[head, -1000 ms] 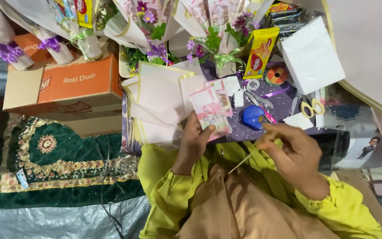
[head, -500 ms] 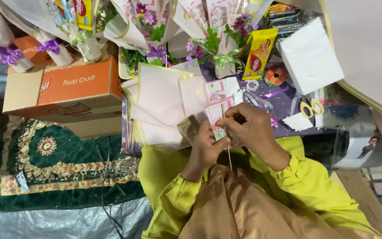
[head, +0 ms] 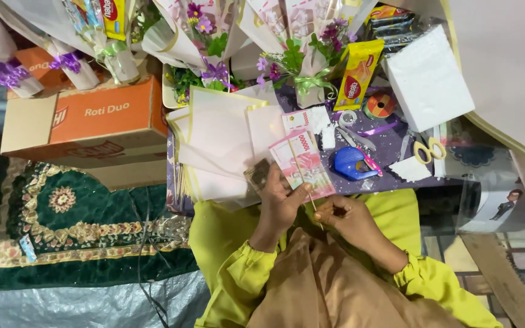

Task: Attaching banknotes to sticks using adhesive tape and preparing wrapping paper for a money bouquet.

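Head view: an orange cardboard box [head: 101,118] stood closed at left, its contents hidden; wrapped flower bouquets [head: 214,36] lay above it; the left hand [head: 281,203] pinched a pink banknote [head: 302,164] over the lap, beside cream paper sheets [head: 220,140]; the right hand [head: 350,218], fingers curled, gripped a thin wooden stick [head: 308,191] lying across the note.

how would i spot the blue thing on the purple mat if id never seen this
Start at the orange cardboard box and go right past the cream paper sheets to the purple mat. The blue stapler lies there, right of the pink banknote in the left hand. It is the only solid blue thing there.
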